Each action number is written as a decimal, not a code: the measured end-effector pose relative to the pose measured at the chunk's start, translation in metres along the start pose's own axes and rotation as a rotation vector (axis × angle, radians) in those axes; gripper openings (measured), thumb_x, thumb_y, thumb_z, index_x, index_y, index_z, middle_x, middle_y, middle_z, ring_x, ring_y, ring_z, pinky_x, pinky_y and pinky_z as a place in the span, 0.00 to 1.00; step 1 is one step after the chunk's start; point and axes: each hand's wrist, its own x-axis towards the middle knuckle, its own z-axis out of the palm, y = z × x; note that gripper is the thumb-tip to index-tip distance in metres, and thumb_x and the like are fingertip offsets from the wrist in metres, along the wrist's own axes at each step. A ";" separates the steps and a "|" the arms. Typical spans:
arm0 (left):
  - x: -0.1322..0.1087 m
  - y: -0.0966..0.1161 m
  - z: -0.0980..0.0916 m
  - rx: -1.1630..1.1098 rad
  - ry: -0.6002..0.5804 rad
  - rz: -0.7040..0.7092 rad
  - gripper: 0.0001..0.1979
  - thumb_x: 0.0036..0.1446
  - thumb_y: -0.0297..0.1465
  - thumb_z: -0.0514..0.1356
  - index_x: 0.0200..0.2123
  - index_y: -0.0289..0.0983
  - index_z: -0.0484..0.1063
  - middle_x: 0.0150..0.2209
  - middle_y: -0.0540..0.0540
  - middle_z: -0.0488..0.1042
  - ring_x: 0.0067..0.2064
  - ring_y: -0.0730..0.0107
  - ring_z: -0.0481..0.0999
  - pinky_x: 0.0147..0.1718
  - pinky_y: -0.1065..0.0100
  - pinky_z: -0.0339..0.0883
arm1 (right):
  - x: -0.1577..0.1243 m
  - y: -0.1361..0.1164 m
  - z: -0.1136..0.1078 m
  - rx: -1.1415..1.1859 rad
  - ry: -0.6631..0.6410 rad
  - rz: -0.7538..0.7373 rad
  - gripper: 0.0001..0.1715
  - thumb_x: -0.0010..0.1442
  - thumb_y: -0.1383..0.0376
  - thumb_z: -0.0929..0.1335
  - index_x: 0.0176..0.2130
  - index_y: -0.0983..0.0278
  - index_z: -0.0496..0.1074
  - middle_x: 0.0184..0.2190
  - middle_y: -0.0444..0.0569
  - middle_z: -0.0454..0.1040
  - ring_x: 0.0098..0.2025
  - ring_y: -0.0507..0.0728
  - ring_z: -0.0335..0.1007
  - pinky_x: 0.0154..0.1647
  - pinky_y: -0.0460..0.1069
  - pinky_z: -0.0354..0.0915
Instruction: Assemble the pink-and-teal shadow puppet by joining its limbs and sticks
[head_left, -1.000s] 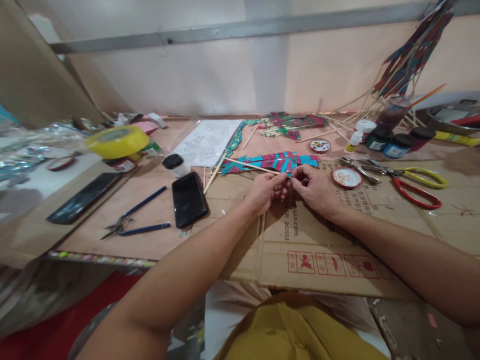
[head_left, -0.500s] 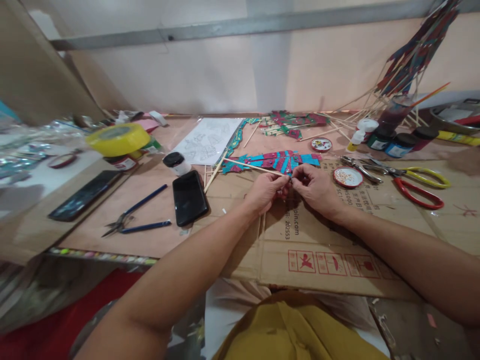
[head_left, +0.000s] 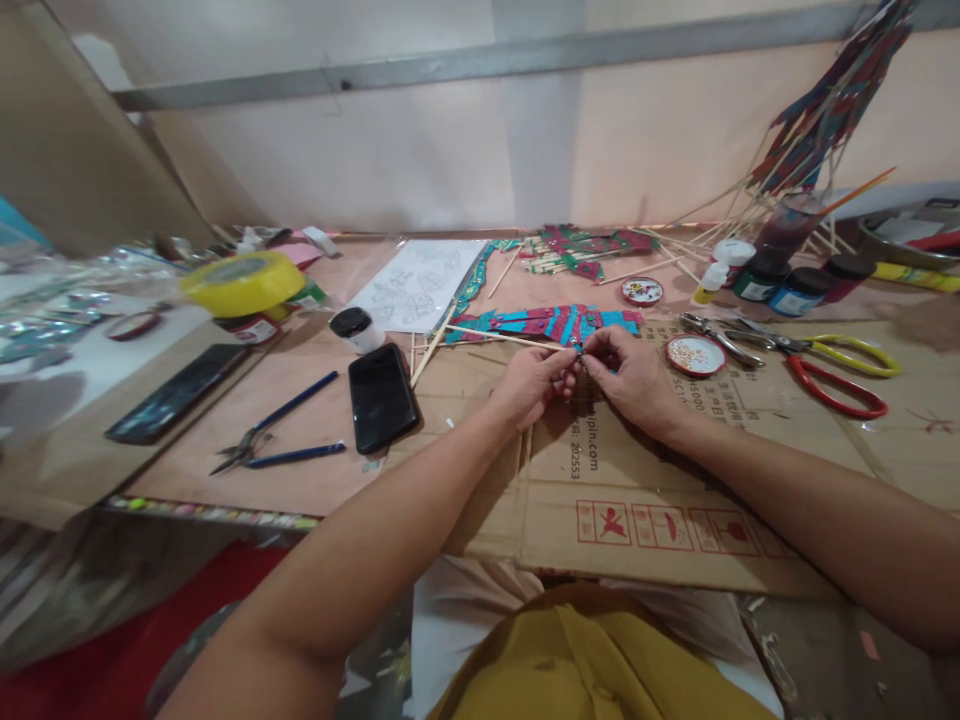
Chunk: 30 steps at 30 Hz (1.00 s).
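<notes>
My left hand (head_left: pixel 534 387) is closed in a pinch around the near end of a thin wooden stick (head_left: pixel 495 337), which reaches out to the left. My right hand (head_left: pixel 628 378) pinches close beside it, fingertips almost meeting the left ones. Between them shows a small dark and blue bit, too small and covered to name. Just beyond the fingers lies a flat cut-out figure (head_left: pixel 525 322), striped blue and dark red. Whether the stick is fastened to it is hidden by my hands.
Flattened cardboard (head_left: pixel 480 500) lies beneath my hands. A phone (head_left: pixel 382 398) and blue-handled pliers (head_left: pixel 292 405) lie left. A lid of small beads (head_left: pixel 696 355), scissors (head_left: pixel 840 375) and paint jars (head_left: pixel 799 292) are on the right. A line drawing (head_left: pixel 420 285) lies behind.
Both hands keep their pinch in nearly the same place. The stick's far left end has dipped slightly. The view has shifted a little.
</notes>
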 end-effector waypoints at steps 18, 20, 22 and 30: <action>0.001 -0.003 -0.001 0.020 -0.042 0.067 0.15 0.43 0.36 0.71 0.26 0.31 0.72 0.23 0.50 0.71 0.21 0.82 0.65 0.20 0.77 0.58 | 0.004 0.004 0.003 0.255 -0.030 0.197 0.07 0.55 0.61 0.66 0.33 0.63 0.67 0.29 0.44 0.70 0.30 0.52 0.65 0.32 0.49 0.62; 0.002 -0.004 -0.002 0.026 -0.051 0.074 0.15 0.43 0.36 0.71 0.26 0.31 0.72 0.22 0.50 0.70 0.21 0.82 0.66 0.20 0.77 0.58 | 0.005 0.004 0.004 0.340 -0.055 0.276 0.09 0.54 0.59 0.67 0.33 0.62 0.66 0.27 0.42 0.69 0.27 0.51 0.63 0.29 0.48 0.61; 0.002 -0.004 -0.002 0.027 -0.052 0.080 0.16 0.42 0.36 0.72 0.26 0.31 0.72 0.22 0.50 0.70 0.21 0.81 0.66 0.21 0.77 0.58 | 0.005 0.004 0.005 0.430 -0.078 0.354 0.10 0.54 0.58 0.67 0.34 0.62 0.65 0.25 0.40 0.67 0.24 0.49 0.60 0.25 0.47 0.59; 0.001 -0.003 0.000 0.024 -0.024 0.059 0.14 0.44 0.35 0.71 0.26 0.31 0.72 0.23 0.50 0.71 0.22 0.81 0.66 0.20 0.76 0.57 | 0.003 0.006 0.005 0.311 -0.010 0.133 0.06 0.54 0.63 0.67 0.35 0.61 0.68 0.27 0.41 0.70 0.29 0.52 0.65 0.33 0.48 0.62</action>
